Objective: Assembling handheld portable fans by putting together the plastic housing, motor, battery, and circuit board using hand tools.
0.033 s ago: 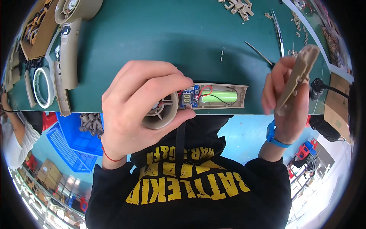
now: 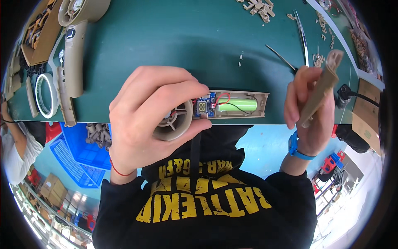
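My left hand (image 2: 143,106) is wrapped round the round head of a beige handheld fan (image 2: 188,122) at the table's near edge. The fan's handle points right with its inside exposed. In the handle shell (image 2: 262,108) lie a blue circuit board (image 2: 212,103) with a small digit display and a green cylindrical battery (image 2: 238,104), with red and black wires. Off to the right, my right hand (image 2: 311,120) grips a beige handle cover (image 2: 321,89), tilted upright and apart from the fan. Part of the fan head is hidden under my left fingers.
Another beige fan (image 2: 75,58), a roll of tape (image 2: 39,96) and a box of parts (image 2: 41,41) are at left. Tweezers (image 2: 303,39), a screwdriver-like tool (image 2: 280,56), tiny screws (image 2: 240,60) and small beige pieces (image 2: 261,9) lie beyond. Blue crates (image 2: 83,155) stand below the table.
The handle cover in my right hand has turned a little, showing more of its smooth face. My left hand and the fan stay almost in place.
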### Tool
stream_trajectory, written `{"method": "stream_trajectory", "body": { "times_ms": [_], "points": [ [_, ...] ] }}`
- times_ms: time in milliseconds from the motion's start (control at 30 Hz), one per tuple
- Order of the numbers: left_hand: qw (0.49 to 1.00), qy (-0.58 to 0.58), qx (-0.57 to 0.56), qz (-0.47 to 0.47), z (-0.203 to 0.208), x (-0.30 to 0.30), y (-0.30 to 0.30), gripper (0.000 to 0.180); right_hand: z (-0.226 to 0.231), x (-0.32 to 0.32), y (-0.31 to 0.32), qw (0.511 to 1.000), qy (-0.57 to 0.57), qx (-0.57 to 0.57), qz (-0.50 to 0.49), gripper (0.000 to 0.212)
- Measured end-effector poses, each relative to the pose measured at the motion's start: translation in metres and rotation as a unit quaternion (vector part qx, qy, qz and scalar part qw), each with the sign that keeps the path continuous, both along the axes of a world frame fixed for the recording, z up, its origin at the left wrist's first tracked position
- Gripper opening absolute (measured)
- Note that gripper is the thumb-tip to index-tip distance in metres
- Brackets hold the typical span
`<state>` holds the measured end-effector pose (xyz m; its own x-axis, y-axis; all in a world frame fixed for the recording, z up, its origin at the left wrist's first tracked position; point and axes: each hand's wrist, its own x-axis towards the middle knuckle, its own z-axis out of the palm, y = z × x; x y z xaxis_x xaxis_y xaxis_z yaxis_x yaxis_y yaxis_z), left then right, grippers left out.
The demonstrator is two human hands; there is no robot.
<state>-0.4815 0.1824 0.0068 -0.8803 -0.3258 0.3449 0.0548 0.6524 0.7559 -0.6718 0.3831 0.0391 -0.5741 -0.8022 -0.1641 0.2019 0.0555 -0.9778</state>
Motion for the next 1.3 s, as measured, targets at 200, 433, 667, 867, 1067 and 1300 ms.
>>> {"method": "stream_trajectory", "body": {
  "times_ms": [200, 433, 667, 867, 1067, 1300],
  "points": [
    [1.0, 0.015, 0.008, -0.004, -0.002, -0.001, 0.001, 0.051, -0.009, -0.002, 0.012, 0.997, -0.024, 0.049, -0.057, 0.059],
    [1.0, 0.013, 0.008, -0.008, -0.003, -0.001, 0.001, 0.05, -0.018, 0.002, 0.025, 0.998, -0.037, 0.055, -0.018, 0.035],
    [1.0, -0.008, 0.008, 0.012, 0.002, 0.0, 0.006, 0.048, -0.019, 0.001, 0.019, 0.992, -0.118, 0.038, -0.001, 0.032],
    [1.0, -0.003, 0.015, 0.015, 0.002, 0.001, 0.008, 0.048, -0.015, 0.0, 0.011, 0.99, -0.082, 0.111, 0.01, 0.028],
    [1.0, 0.011, 0.023, 0.007, -0.003, 0.001, 0.002, 0.047, -0.014, -0.005, 0.001, 0.983, -0.101, 0.149, 0.02, 0.032],
    [1.0, -0.021, -0.006, 0.001, 0.008, -0.01, 0.005, 0.046, 0.004, -0.007, 0.004, 0.967, -0.101, 0.232, 0.039, 0.032]
  ]
}}
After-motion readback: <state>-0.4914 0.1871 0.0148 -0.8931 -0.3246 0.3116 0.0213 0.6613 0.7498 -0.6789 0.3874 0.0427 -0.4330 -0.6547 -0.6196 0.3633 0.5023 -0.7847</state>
